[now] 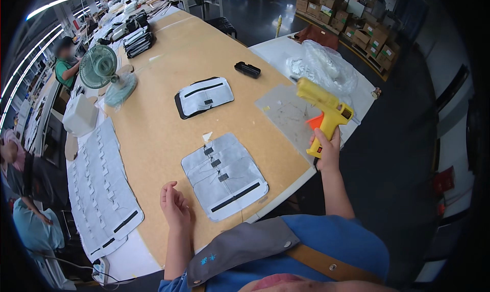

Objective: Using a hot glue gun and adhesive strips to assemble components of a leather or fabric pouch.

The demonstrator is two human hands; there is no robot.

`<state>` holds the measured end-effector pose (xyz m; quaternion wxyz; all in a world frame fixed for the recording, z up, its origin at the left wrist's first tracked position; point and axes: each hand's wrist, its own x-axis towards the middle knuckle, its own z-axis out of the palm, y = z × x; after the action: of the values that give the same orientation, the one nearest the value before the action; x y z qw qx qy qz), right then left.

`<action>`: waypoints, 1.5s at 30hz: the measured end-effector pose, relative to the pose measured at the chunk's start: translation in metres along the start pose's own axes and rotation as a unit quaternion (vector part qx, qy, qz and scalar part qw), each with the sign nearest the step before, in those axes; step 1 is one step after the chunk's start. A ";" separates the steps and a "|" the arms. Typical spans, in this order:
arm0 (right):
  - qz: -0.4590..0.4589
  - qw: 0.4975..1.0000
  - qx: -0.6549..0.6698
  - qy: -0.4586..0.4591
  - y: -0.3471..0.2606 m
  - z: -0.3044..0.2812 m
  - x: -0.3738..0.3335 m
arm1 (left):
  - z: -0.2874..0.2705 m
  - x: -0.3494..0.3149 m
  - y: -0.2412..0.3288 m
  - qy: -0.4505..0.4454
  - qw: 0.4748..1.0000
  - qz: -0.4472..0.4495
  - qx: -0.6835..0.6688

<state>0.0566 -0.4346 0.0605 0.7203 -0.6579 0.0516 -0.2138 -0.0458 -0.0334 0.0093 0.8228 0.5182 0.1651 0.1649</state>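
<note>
At the right table edge, my right hand (330, 153) is wrapped round the grip of a yellow glue gun (336, 115) with an orange trigger, raised with its nozzle toward the far left. My left hand (175, 204) is loosely curled over the table, and nothing shows in its fingers. Just right of it lies a light grey fabric panel (242, 165) with dark patches and thin wires along its middle and a black strip near its front edge. A small white scrap (207, 136) touches its far end. Farther back, a smaller grey panel (199, 97) rests on a black piece.
Left: a long panel with several white tabs (94, 179), a white box-like object (80, 114), a green fan (99, 67). Right: a greyish sheet (283, 113), clear plastic bags (326, 67). A black case-like object (247, 69) lies farther back. People sit beyond the left edge.
</note>
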 end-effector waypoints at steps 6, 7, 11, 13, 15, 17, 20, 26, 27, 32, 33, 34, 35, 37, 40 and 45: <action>0.170 0.944 0.277 -0.058 0.006 -0.001 -0.005 | 0.038 -0.020 0.021 -0.080 0.931 -0.214 -0.285; 0.168 0.952 0.251 -0.058 0.009 -0.003 -0.003 | 0.041 -0.025 0.019 -0.084 0.906 -0.277 -0.309; 0.221 0.972 0.075 -0.031 0.017 -0.023 0.011 | 0.030 -0.031 0.011 -0.112 0.833 -0.399 -0.366; 0.240 0.969 0.051 -0.036 0.032 -0.040 0.021 | 0.026 -0.035 0.010 -0.129 0.797 -0.438 -0.395; 0.258 0.965 0.009 -0.045 0.044 -0.056 0.029 | 0.028 -0.037 0.010 -0.145 0.793 -0.443 -0.391; 0.261 0.964 -0.018 -0.047 0.050 -0.064 0.035 | 0.033 -0.036 0.011 -0.157 0.794 -0.436 -0.393; 0.265 0.961 -0.048 -0.061 0.053 -0.079 0.038 | 0.045 -0.034 0.014 -0.168 0.807 -0.427 -0.371; 0.062 0.736 -0.674 0.006 0.009 -0.057 0.015 | 0.066 -0.035 0.026 -0.169 0.820 -0.409 -0.362; 0.062 0.737 -0.674 0.006 0.005 -0.052 0.009 | 0.070 -0.034 0.026 -0.166 0.825 -0.405 -0.358; -0.305 0.878 -0.335 -0.155 -0.006 -0.006 -0.046 | 0.102 -0.031 0.013 -0.156 0.842 -0.405 -0.321; -0.388 0.854 -0.278 -0.209 -0.014 0.015 -0.062 | 0.106 -0.032 0.008 -0.163 0.845 -0.407 -0.306; -0.395 0.832 -0.243 -0.303 -0.030 0.034 -0.076 | 0.108 -0.036 0.003 -0.160 0.845 -0.408 -0.305; -0.413 0.791 -0.285 -0.350 -0.031 0.043 -0.089 | 0.114 -0.040 0.000 -0.151 0.854 -0.407 -0.289; -0.457 0.752 -0.248 -0.406 -0.038 0.061 -0.102 | 0.115 -0.048 -0.005 -0.141 0.861 -0.406 -0.270; -0.486 0.755 -0.235 -0.373 -0.021 0.066 -0.113 | 0.109 -0.057 -0.009 -0.139 0.873 -0.390 -0.258; -0.504 0.733 -0.242 -0.388 -0.024 0.064 -0.110 | 0.097 -0.067 -0.017 -0.143 0.872 -0.389 -0.261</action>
<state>-0.0257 -0.3354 0.0689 0.2812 -0.7654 -0.5214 -0.2514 -0.0605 -0.1472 0.0401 0.9404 0.1964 0.1845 -0.2072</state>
